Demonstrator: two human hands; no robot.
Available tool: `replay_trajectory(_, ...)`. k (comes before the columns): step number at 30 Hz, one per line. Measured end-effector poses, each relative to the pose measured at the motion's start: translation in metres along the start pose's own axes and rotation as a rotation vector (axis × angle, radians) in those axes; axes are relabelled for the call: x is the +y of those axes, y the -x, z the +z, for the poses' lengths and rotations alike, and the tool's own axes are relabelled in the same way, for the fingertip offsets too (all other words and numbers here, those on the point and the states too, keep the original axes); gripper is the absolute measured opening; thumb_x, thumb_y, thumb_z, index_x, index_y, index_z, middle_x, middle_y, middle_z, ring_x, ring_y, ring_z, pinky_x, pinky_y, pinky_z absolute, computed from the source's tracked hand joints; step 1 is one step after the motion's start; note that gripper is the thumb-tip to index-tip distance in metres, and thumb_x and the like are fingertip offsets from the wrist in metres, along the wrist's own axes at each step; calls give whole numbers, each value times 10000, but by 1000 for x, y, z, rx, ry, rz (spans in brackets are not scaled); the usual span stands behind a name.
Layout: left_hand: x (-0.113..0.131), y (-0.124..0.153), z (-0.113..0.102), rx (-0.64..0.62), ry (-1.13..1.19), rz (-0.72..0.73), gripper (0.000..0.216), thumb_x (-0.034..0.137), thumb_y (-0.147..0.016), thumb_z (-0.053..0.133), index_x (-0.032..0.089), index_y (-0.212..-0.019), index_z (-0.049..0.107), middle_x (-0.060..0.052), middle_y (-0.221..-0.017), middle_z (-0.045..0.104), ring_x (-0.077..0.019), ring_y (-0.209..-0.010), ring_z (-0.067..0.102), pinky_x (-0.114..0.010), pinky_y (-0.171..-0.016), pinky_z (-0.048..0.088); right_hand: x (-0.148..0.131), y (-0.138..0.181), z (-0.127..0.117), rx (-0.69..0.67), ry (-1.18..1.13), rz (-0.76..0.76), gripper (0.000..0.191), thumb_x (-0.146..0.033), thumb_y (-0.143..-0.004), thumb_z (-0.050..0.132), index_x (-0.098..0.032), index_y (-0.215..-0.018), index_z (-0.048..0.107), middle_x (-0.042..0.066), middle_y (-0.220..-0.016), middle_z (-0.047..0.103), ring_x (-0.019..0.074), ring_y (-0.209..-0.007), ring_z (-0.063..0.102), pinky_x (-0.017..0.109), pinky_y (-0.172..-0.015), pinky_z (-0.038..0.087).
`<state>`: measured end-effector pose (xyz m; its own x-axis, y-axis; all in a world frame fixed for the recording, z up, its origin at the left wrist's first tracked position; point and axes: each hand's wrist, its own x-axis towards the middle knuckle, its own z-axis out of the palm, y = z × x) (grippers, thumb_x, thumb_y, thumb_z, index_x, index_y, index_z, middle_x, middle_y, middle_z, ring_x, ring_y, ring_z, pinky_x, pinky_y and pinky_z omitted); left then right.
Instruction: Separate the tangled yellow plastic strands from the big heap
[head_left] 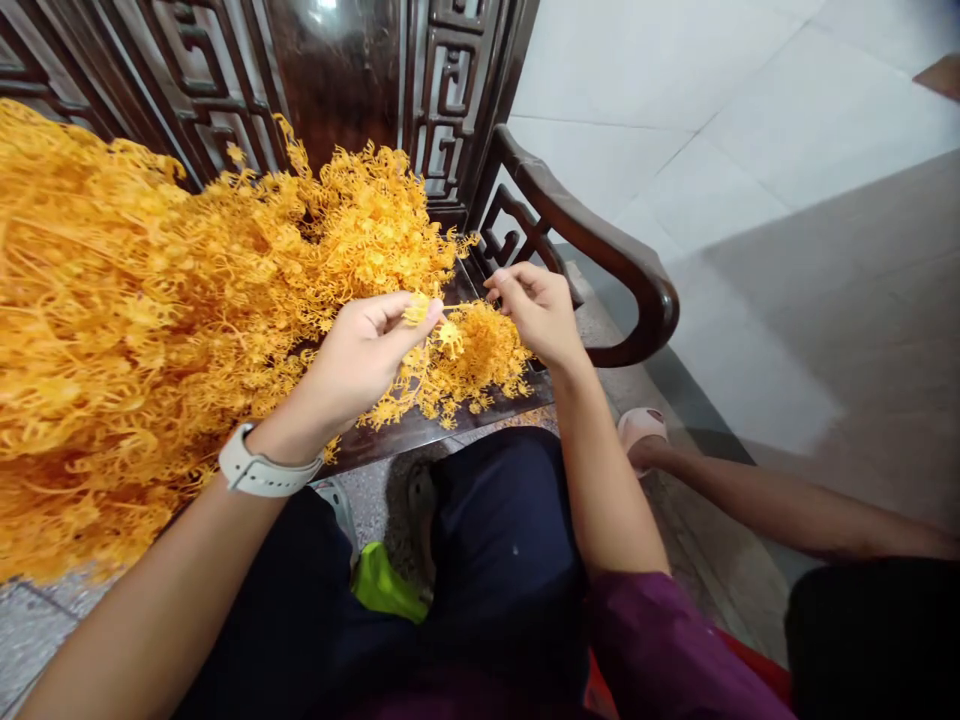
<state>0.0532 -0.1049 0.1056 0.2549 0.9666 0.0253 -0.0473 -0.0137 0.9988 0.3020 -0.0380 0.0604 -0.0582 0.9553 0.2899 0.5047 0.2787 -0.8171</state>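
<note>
My left hand (375,345), with a white watch band on its wrist, pinches a small yellow plastic flower sprig (417,310) between thumb and fingers. A thin yellow stem runs from it towards my right hand (536,305). The right fingers are curled together in a pinch, and what lies between their tips is too small to make out. Just below both hands, a small heap of yellow-orange flower pieces (487,350) rests on the dark wooden bench seat (409,432). To the left, a much larger pile of the same pieces (150,330) spreads along the bench.
The bench has a carved backrest (337,90) and a curved armrest (600,240) close by my right hand. A light tiled wall (637,90) stands beyond. Another person's leg (772,505) reaches in from the right. A bright green object (386,585) shows between my knees.
</note>
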Motion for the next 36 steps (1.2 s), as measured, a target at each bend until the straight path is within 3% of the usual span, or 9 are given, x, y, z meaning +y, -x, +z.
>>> replay_trajectory(3,1,-1,0,10,-54,83,442,510,-938,764,182,-686,610,21,-633,431,-106,-575,313,-257,-507,244,-43,18,18,-84,-360,-72,419,-618,-1027,573,-226,-1007,722,24,-856,684,133,-682,554,295,-627,456)
replay_trajectory(8,1,-2,-1,29,-114,184,433,487,-930,779,180,-674,611,-2,-652,500,-130,-635,381,-268,-569,309,-82,37,39,-163,-558,-90,350,-565,-907,796,-239,-988,698,9,-907,648,142,-785,573,293,-705,526)
replay_trajectory(11,-1,-1,-3,88,-129,181,463,473,-969,723,193,-644,551,11,-614,421,-135,-614,335,-278,-557,278,-84,39,41,-84,-555,-74,317,-522,-897,819,-257,-1015,691,18,-945,622,167,-861,587,308,-732,549)
replay_trajectory(14,-2,-1,-6,134,-226,250,393,371,-980,696,194,-655,563,10,-630,430,-141,-633,349,-289,-584,283,-84,39,38,3,-470,-169,372,-476,-833,887,-297,-1110,714,46,-1102,621,218,-1019,613,349,-783,578)
replay_trajectory(19,-5,2,-12,72,-544,328,306,185,-968,587,194,-662,585,18,-611,455,-141,-599,371,-317,-626,261,-86,44,33,-64,-308,-267,322,-451,-778,935,-338,-1037,782,66,-1172,650,324,-1233,587,462,-863,591)
replay_trajectory(22,-4,5,-12,11,-674,343,312,209,-981,614,201,-674,565,22,-600,448,-140,-567,370,-328,-615,223,-85,46,32,-72,-382,-192,213,-464,-836,890,-315,-928,767,58,-1084,655,301,-1174,610,446,-843,583)
replay_trajectory(26,0,8,-6,-84,-758,352,325,316,-1064,547,211,-757,567,30,-599,419,-140,-530,358,-335,-608,205,-82,44,32,-22,-578,-88,238,-472,-888,844,-278,-893,705,40,-989,631,222,-987,627,369,-777,574)
replay_trajectory(30,5,10,-2,-36,-730,353,154,312,-1062,550,219,-994,653,30,-649,504,-149,-549,408,-317,-608,245,-82,41,35,4,-620,-84,276,-468,-889,846,-264,-897,661,18,-931,613,170,-844,610,322,-711,565)
replay_trajectory(36,4,11,0,-13,-603,325,252,318,-1064,553,197,-885,683,13,-661,566,-145,-586,446,-302,-615,301,-81,43,39,83,-456,-91,252,-456,-931,795,-268,-880,634,32,-950,598,222,-998,643,330,-712,559)
